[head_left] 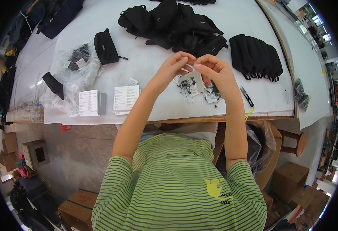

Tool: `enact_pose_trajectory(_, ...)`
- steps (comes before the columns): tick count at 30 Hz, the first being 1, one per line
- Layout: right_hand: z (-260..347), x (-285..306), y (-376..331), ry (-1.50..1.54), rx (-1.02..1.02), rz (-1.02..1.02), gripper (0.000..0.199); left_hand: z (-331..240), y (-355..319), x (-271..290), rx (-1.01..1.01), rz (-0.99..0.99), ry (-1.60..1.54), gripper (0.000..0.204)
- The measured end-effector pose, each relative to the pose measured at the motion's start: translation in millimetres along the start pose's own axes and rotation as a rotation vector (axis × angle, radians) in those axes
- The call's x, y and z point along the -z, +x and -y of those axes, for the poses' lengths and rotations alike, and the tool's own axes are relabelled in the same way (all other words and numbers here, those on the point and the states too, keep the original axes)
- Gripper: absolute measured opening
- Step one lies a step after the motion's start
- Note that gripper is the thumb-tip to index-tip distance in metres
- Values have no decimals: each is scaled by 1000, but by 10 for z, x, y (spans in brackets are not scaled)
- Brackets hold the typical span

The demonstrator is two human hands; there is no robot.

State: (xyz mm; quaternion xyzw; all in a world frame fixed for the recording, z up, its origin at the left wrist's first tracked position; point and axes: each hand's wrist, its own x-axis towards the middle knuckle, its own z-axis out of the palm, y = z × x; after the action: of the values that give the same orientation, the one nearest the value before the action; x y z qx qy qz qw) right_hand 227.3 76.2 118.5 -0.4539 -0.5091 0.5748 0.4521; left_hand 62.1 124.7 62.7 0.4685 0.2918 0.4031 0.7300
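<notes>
One tag (195, 81) pinched by right hand (217, 72); left hand (170, 71) just beside, grip unclear | corded tags (212, 96) below on worktop (159, 107) | black pouches (169, 24) beyond | card stacks (126, 99) left

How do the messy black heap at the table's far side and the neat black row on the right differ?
The black heap is jumbled, its pieces at mixed angles, while the black row has its pieces lined up side by side. The black heap spreads wider; the black row is more compact. Both are black and lie on the white table.
</notes>
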Motion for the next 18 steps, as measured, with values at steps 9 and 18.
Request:
enact_pose_trajectory(9, -96, 309, -167, 658, 98, -191, 13, 344, 158, 340, 172, 226, 136, 26)
enact_pose_trajectory(18, -335, 471, -572, 261, -29, -328, 13, 592, 917, 799, -351, -638, 861, 50)
